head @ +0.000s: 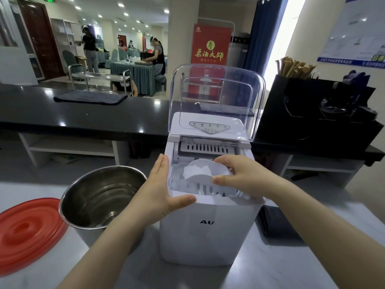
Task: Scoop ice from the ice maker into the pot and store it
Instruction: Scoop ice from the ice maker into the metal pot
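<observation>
Left hand (164, 190): open and flat, fingers straight along the left wall of the ice maker (208, 230), thumb across its front rim; bracing, holding nothing.
Right hand (241, 174): curled round a white scoop (208, 170) heaped with ice (195, 170), inside the open bin.
Step in hand: most likely lifting the loaded scoop out. Best kept level, raised clear of the front rim, carried over the left hand and tipped low inside the pot.
Pot (98, 195): steel, uncovered, just left of the left hand.
Red lid (29, 232): flat on the tabletop (270, 268), left again of the pot.
Dark cloth (277, 226): folded, under the right forearm.
Clear cover (216, 90): swung up beyond both hands.
Black counter (83, 117): further off; grey towel (89, 97) far left of the hands, black box (312, 113) of wooden sticks far right.
Room: red banner (210, 44), draped tables, people (89, 49) working well beyond.
</observation>
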Demonstrator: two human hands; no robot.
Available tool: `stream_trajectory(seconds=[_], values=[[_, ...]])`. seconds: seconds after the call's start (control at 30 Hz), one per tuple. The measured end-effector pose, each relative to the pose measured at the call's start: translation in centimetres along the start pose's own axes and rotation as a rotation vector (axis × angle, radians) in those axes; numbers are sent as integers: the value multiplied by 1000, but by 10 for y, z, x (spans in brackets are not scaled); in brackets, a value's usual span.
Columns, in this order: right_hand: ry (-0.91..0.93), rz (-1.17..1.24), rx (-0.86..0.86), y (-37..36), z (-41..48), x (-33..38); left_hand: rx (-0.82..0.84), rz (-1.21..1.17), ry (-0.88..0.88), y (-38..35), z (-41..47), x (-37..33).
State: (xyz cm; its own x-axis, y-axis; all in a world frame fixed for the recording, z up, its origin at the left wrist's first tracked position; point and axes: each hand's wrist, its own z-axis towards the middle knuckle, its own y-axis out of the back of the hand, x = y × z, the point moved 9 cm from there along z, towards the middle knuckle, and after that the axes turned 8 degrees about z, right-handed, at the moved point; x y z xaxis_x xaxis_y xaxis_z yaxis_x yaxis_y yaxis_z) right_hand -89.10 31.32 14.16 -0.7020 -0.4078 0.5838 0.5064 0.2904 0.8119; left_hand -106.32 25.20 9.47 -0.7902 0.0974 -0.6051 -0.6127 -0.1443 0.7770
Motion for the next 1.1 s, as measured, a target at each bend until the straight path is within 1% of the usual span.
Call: stream_trajectory(seconds=[0.13,0.3,0.47,0.63,0.73,0.8,0.93,1.03,1.1], values=[[-12,33,-29,4,-4,2,-20,-20,-22,5,-5,0],[4,52,-77,8,-12,20,-84,-58,-26,29,-17,10],[60,83,-128,5,-18,64,-165,-34,53,61,-35,44],[126,176,-145,-28,-20,114,-151,-13,139,79,-57,89],[137,189,-153,-54,-14,133,-142,-22,165,83,-68,115],[119,172,-122,-74,-7,142,-151,21,166,85,-74,131],[70,68,-48,-117,7,151,-145,127,227,85,-84,165],[-25,-9,-21,-140,16,148,-133,199,252,82,-87,173],[-80,-101,-5,-151,24,146,-113,245,264,77,-88,173]])
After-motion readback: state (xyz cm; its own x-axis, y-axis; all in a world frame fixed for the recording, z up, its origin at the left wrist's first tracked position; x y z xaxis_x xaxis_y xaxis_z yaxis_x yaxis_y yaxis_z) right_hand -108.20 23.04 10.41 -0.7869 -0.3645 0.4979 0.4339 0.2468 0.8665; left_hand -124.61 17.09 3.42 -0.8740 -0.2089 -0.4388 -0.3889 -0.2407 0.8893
